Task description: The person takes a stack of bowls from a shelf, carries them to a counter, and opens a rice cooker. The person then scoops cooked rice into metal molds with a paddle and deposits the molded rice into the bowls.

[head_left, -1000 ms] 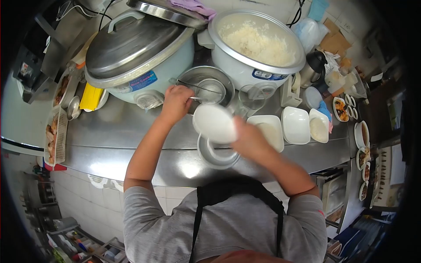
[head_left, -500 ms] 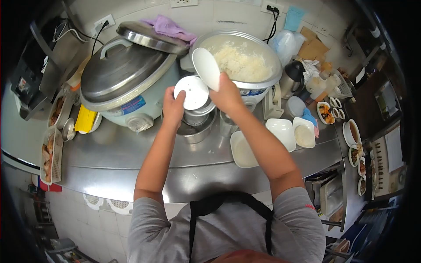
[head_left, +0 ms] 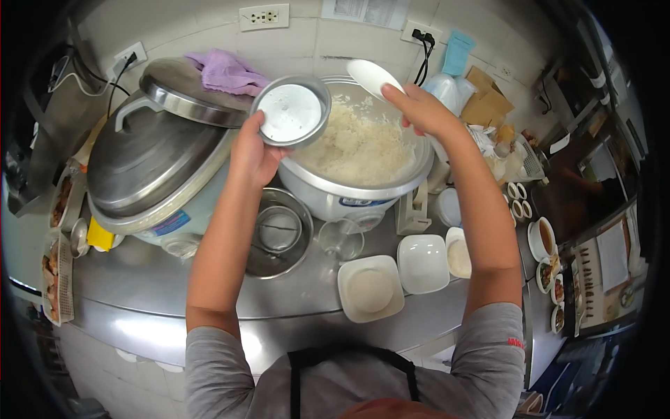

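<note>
My left hand [head_left: 252, 155] grips a round metal bowl [head_left: 319, 131], tilted so that its inside faces me. A white disc [head_left: 289, 113] lies within that bowl. The bowl hangs over the left rim of a rice cooker [head_left: 328, 202] full of cooked rice [head_left: 363, 150]. Above the cooker's far right side, my right hand [head_left: 422, 112] is closed around a white rice paddle [head_left: 371, 75], its blade pointing left. Below my left hand, a larger metal pot [head_left: 296, 260] on the counter has a smaller round metal piece [head_left: 278, 229] in it.
A lidded rice cooker [head_left: 167, 160] stands left, with another lid [head_left: 195, 105] and a purple cloth [head_left: 227, 72] on top. On the steel counter are a clear cup [head_left: 342, 241], a white bowl of rice [head_left: 370, 290] and another white bowl [head_left: 423, 264]. Small dishes [head_left: 516, 199] line the right.
My left hand has risen from the metal pot, bringing up the metal bowl with the white disc. My right hand has moved right and up with the paddle. The view has shifted.
</note>
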### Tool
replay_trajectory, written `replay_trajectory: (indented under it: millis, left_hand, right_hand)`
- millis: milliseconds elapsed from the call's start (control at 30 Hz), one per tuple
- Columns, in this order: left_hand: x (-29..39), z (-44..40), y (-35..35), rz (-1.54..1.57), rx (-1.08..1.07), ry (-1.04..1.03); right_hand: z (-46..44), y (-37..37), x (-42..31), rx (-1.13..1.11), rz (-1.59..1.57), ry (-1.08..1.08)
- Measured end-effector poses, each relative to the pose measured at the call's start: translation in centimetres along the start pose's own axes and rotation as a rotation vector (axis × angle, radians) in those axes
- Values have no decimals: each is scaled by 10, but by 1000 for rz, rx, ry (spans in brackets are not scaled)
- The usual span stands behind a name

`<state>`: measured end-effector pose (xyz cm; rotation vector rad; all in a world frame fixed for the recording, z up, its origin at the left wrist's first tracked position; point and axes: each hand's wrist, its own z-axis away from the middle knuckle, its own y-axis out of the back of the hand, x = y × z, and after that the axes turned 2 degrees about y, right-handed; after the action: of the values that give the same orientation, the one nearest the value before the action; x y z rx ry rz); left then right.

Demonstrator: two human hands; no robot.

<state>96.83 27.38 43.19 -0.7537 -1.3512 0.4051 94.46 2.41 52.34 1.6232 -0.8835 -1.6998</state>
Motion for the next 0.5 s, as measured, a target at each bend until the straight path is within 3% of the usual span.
replay_trajectory:
  millis: [100,200,233,333,500]
  left_hand:
    - [-8,-30,-13,-12,65,-15]
    - [-28,-70,-14,-42,93,-82]
    - [-35,-81,-12,-55,103,-109]
    - [-47,-100,-7,-142,91,-99]
    - [-44,-90,-7,-291,189,-78]
  right_hand:
    - [-18,1,36,-96,81,-82]
    - [-55,-29,113,9,358,453]
    - [-50,-37,102,5,429,348]
    - [-58,-64,87,-109,642,325]
    - [-92,-80,79,46,1070,482]
